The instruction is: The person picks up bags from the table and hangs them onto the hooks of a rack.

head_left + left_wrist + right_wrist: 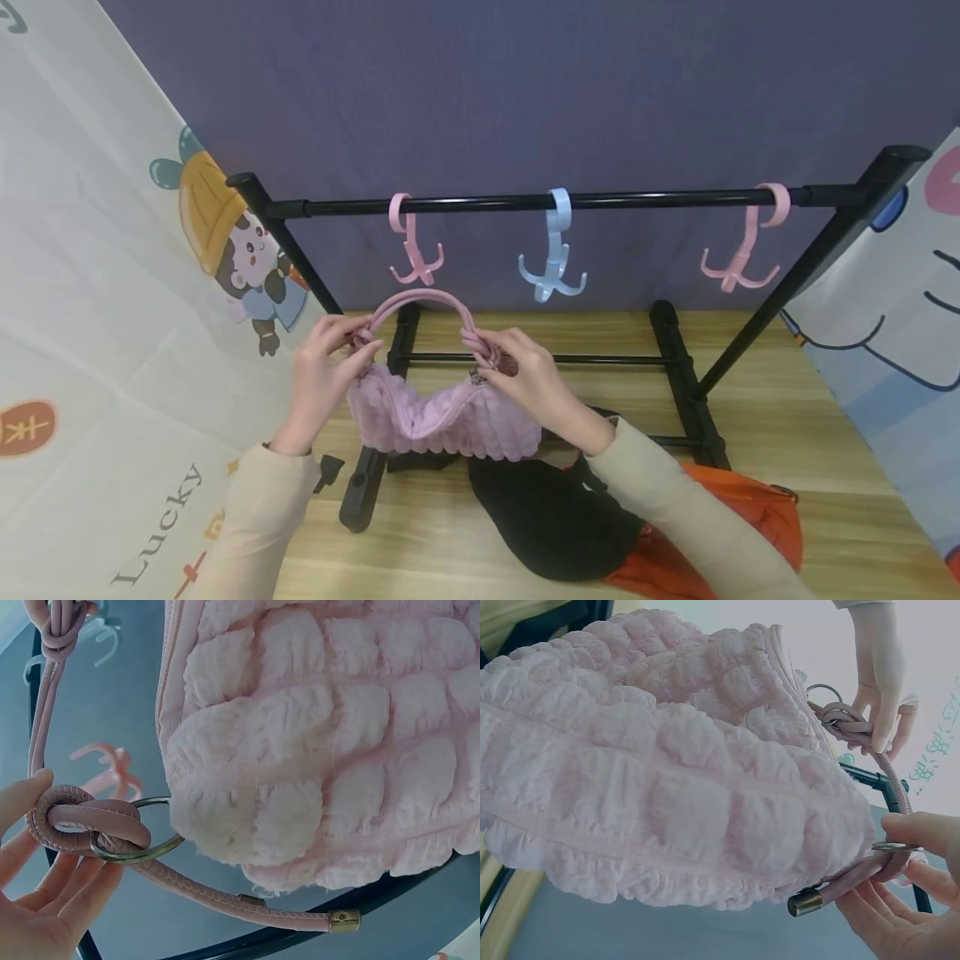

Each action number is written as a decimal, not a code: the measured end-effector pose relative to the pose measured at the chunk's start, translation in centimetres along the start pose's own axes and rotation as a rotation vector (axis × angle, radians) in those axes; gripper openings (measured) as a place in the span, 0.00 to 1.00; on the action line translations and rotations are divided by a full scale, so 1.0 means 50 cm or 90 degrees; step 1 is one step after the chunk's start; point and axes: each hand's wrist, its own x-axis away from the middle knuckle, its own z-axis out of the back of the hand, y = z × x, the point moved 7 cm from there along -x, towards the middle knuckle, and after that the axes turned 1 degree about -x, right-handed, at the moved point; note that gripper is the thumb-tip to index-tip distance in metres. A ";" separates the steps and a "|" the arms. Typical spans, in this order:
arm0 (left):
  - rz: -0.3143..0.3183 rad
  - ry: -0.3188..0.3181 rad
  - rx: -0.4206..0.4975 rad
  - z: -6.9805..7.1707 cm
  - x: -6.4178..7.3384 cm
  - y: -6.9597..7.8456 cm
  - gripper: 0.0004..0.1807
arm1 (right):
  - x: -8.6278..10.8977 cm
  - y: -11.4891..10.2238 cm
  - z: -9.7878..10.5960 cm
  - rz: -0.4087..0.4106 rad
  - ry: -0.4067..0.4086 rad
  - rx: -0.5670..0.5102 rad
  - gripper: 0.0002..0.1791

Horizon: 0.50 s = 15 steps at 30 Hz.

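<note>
A puffy pink handbag (450,421) hangs in the air between my two hands, its quilted body below and its arched handle (423,293) above. My left hand (321,367) pinches the handle's knotted left end, close to a metal ring (142,855) that joins it to the bag. My right hand (528,375) pinches the knot at the other end. Metal-tipped strap ends dangle from the knots in both wrist views. Just beyond the handle, a pink hook (417,265) hangs from the black rail (480,202), apart from the bag.
A blue hook (553,267) and another pink hook (738,267) hang farther right on the rail. The rack's black legs (678,375) stand on the wooden surface (360,558). Under my right forearm lie a black cap-like item (555,517) and an orange bag (757,512).
</note>
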 end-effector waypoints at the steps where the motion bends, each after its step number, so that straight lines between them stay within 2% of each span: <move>1: 0.005 0.002 0.002 -0.001 -0.001 -0.007 0.15 | -0.004 -0.002 0.002 0.002 0.005 0.001 0.25; 3: 0.014 0.005 0.004 -0.002 -0.005 -0.019 0.15 | -0.012 -0.005 0.005 0.004 0.012 -0.003 0.25; 5: 0.023 0.009 0.006 -0.001 -0.010 -0.020 0.16 | -0.020 -0.008 0.007 0.004 0.016 -0.006 0.25; 10: 0.044 0.026 0.020 0.011 -0.033 0.015 0.15 | -0.037 -0.011 0.010 -0.004 0.018 -0.004 0.24; 12: 0.053 0.031 0.019 0.013 -0.041 0.018 0.15 | -0.043 -0.012 0.009 -0.012 0.014 -0.005 0.23; 15: 0.067 0.036 -0.002 0.008 -0.046 -0.006 0.15 | -0.052 -0.011 0.007 -0.021 0.007 -0.003 0.23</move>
